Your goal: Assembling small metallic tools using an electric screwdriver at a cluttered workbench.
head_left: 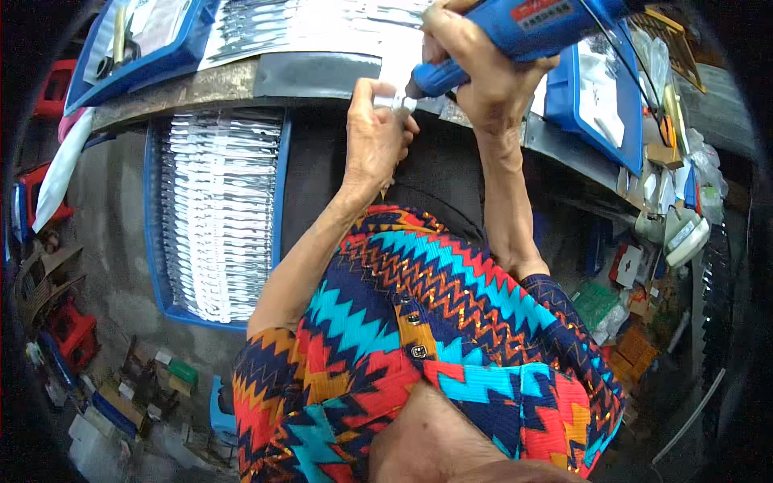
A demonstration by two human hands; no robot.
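My right hand [475, 68] grips a blue power screwdriver [515, 32], its tip pointing down-left at a small shiny metal part [393, 101]. My left hand [374, 133] pinches that small part at the edge of the workbench [201, 84], fingers closed around it. The tool's tip meets the part just above my left fingers. A black cord [620, 40] runs off the tool to the right.
A blue tray of shiny metal pieces [217, 217] sits below the bench at left. More metal pieces [306, 28] lie on the bench top. Blue bins [596, 97] stand at right, another blue bin [137, 40] at top left. Boxes and red stools [72, 330] clutter the floor.
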